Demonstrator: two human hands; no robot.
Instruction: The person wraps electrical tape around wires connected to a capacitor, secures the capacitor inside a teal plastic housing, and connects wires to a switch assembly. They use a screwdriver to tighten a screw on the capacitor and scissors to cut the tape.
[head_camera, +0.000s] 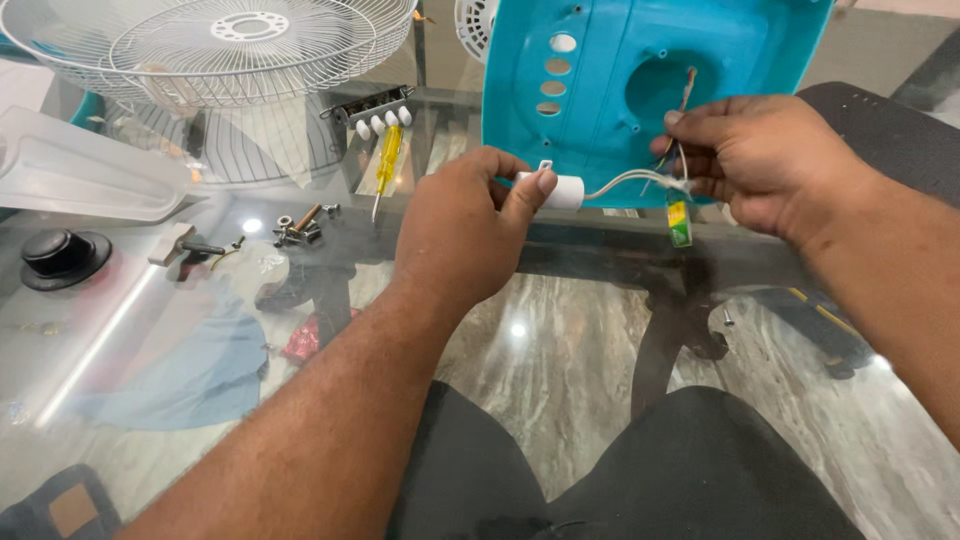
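Label: small green-yellow tag (679, 221), rectangular, hangs from wires just right of frame centre; print too small to read.

L hand (462, 232): centre of frame, forearm entering from lower left, back of hand up, fingers closed round a white cylindrical capacitor (558, 191), thumb pressed on its top.

R hand (762, 165): upper right, forearm entering from right edge, fingers pinched shut on thin white wires (630, 181) running from capacitor; frayed wire ends stick up above thumb.

Behind hands: turquoise plastic fan housing (600, 70), upper centre, w/ row of oval holes.

Glass table (560, 330), misc.: white wire fan grille (215, 40) upper left; yellow-handled screwdriver (386, 165); switch bank w/ white buttons (378, 115); loose screws (297, 226) left of centre; black round knob (62, 256) far left.
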